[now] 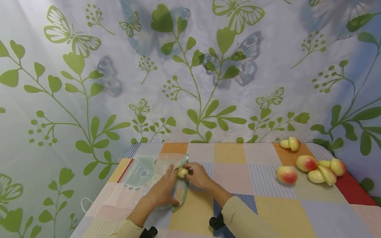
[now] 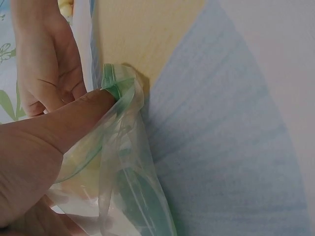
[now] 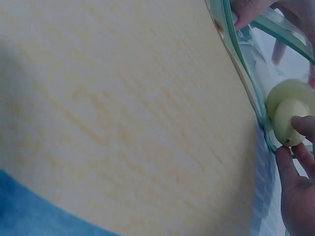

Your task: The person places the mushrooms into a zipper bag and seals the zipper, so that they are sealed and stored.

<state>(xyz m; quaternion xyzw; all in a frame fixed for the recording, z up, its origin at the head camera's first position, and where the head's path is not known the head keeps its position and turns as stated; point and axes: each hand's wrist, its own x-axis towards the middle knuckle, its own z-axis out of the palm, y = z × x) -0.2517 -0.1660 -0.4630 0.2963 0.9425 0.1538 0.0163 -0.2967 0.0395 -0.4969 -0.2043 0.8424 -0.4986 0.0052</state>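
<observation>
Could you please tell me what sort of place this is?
Probably an indoor tabletop workspace: a patchwork cloth covers the surface, butterfly-print fabric hangs behind, and a clear bag lies on top.

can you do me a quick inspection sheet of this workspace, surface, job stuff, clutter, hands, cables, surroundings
surface: patchwork cloth over the table, in coloured and striped squares
job's things: clear bag with a green-edged mouth, lying flat behind its open end; toy mushroom at that mouth
clutter: five loose yellow-red pieces toward the right, some with stems showing
left hand: spread at the bag's mouth, thumb against the green edge
right hand: pinches the mushroom's stem
cables: thin white loop by the left edge; cannot tell if it is a cable
surroundings: pale curtain with green leaves and butterflies
</observation>
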